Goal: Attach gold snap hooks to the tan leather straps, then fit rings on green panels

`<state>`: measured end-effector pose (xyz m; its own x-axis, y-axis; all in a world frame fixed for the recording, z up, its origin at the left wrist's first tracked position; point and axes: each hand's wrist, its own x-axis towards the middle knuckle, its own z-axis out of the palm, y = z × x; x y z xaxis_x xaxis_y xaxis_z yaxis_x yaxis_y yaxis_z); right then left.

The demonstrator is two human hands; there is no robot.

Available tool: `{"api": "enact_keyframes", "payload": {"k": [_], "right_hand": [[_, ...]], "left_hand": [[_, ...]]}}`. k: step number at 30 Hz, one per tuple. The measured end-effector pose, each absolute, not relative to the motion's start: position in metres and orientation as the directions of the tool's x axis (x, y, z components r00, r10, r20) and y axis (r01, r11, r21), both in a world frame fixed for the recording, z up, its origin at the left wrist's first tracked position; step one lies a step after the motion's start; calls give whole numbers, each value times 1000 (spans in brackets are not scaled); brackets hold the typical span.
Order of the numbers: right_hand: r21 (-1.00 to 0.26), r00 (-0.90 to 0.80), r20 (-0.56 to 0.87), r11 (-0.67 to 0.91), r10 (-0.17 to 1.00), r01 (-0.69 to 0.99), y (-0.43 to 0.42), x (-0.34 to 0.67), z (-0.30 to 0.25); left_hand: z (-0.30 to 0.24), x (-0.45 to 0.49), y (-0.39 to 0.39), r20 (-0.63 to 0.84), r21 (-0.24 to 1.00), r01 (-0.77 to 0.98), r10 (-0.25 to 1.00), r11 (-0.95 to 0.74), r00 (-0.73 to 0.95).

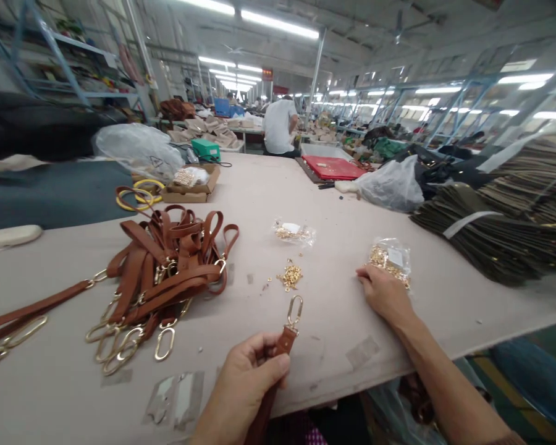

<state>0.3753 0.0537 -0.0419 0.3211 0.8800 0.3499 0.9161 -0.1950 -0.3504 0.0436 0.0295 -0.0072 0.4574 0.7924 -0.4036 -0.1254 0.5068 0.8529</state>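
My left hand [248,380] is closed around a brown leather strap [285,341], its end pointing away from me. A gold oval ring [295,310] is fixed at that end, above my thumb. On the right, my right hand [385,295] rests at the near edge of a clear bag of gold hardware [390,256]. Its fingers are drawn together, and whatever they may hold is hidden. Between the hands, farther off, lies a loose pile of small gold fittings [290,277]. Behind the pile is another small clear bag [293,232] with gold pieces.
A heap of brown straps with gold rings [167,266] covers the table's left. Behind it stands a cardboard box [194,191]. Stacked dark pieces [500,228] and a plastic bag [393,182] lie right, a red stack [331,168] farther back. A person [278,127] sits beyond the table.
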Motion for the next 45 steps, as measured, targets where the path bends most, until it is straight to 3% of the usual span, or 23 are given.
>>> {"api": "enact_keyframes", "payload": {"k": [6, 11, 16, 25, 32, 35, 39, 41, 45], "right_hand": [[-470, 342, 329, -162, 880, 868, 42, 361, -39], [-764, 271, 378, 134, 885, 631, -8, 265, -32], [-724, 125, 523, 361, 843, 588, -32, 194, -26], [-597, 85, 605, 379, 792, 707, -30, 188, -30], [-657, 205, 577, 301, 791, 691, -33, 179, -34], [-788, 352, 477, 214, 805, 578, -35, 176, -46], [-966, 529, 240, 147, 814, 213, -40, 170, -52], [-988, 486, 153, 123, 860, 94, -46, 168, -46], [-987, 336, 113, 66, 935, 148, -62, 170, -29]], "left_hand": [[-9, 45, 29, -378, 900, -47, 830, 433, 409], [-19, 47, 23, -284, 942, -51, 871, 330, 400], [-21, 50, 14, -157, 981, -47, 909, 189, 387], [-22, 48, 10, -56, 998, -3, 932, 61, 359], [-24, 46, 8, 27, 999, 25, 937, -38, 348], [-22, 46, 7, 87, 992, 58, 934, -114, 347], [-22, 44, 2, 135, 982, 73, 914, -176, 383], [-23, 43, -3, 144, 979, 69, 895, -190, 423], [-27, 48, -13, 84, 985, 90, 873, -144, 480]]}}
